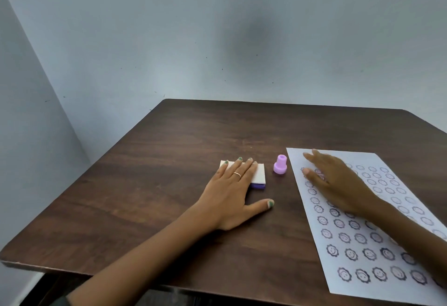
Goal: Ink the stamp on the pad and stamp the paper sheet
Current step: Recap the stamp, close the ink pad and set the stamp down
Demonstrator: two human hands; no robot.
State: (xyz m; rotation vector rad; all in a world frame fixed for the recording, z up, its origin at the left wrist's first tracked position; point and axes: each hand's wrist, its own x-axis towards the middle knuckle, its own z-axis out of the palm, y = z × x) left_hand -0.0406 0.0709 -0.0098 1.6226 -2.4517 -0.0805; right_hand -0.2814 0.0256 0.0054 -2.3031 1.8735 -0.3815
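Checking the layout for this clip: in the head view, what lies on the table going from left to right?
Left hand resting flat on the closed ink pad → purple stamp standing free → right hand spread on the paper sheet, which is covered with stamped faces.

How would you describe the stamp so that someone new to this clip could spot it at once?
On the dark wooden table, look in the gap between the ink pad under the left hand and the printed paper sheet under the right hand. The stamp stands upright there, untouched. It is the only round, lilac, knob-shaped thing; its neighbours are flat.
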